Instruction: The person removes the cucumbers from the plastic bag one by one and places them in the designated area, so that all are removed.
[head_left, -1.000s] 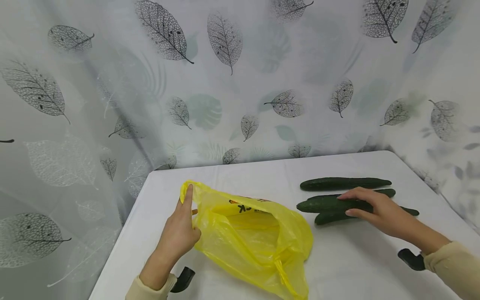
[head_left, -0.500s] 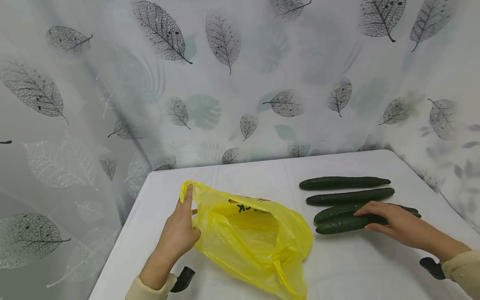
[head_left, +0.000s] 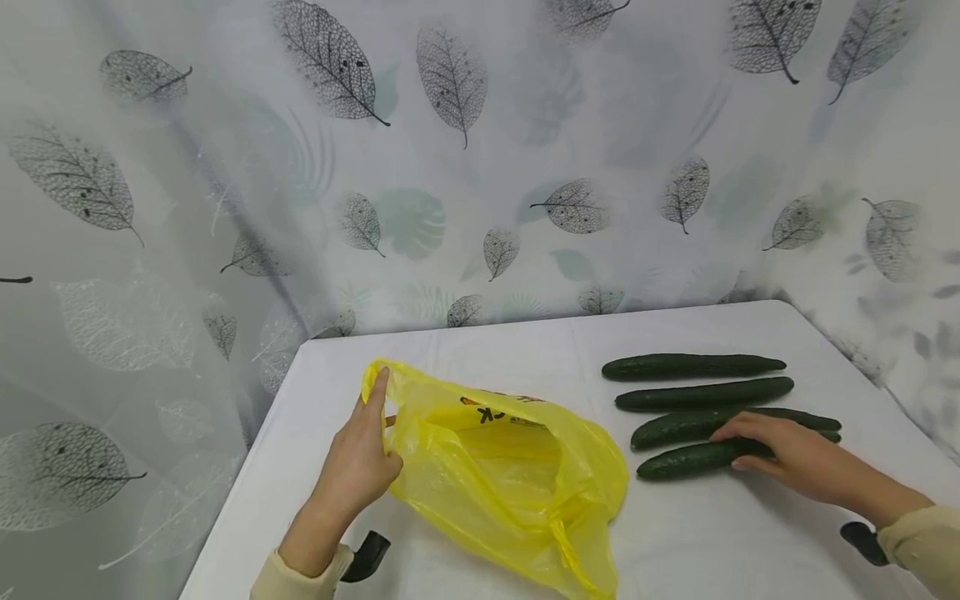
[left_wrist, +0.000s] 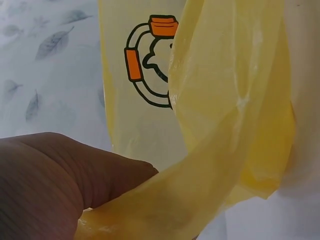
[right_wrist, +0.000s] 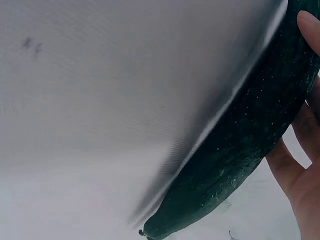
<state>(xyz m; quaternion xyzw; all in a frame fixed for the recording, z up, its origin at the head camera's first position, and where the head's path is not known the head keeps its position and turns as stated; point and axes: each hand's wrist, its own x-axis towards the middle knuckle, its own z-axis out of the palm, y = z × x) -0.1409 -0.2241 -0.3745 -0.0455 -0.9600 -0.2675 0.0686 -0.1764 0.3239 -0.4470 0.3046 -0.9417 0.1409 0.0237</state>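
My left hand (head_left: 362, 458) holds the edge of a yellow plastic bag (head_left: 438, 492) at its upper left, index finger stretched along it. The bag lies on the white table with its mouth gaping. In the left wrist view, the thumb presses on a fold of the bag (left_wrist: 200, 175), and a printed cartoon shows behind. On the right, my right hand (head_left: 795, 450) grips the nearest dark green cucumber (head_left: 686, 462) from above, thumb on the near side. The right wrist view shows this cucumber (right_wrist: 225, 155) between thumb and fingers, resting at or just above the cloth; I cannot tell which.
Behind the held cucumber lie a third cucumber (head_left: 675, 428), a second one (head_left: 705, 395) and the farthest one (head_left: 693, 366), roughly parallel. The white table (head_left: 495, 350) ends at a leaf-printed curtain (head_left: 465, 192) at the back and sides.
My right hand has brought its cucumber from on top of the others toward the table's front, and a small gap now separates it from its neighbour. The left hand and bag stay put.
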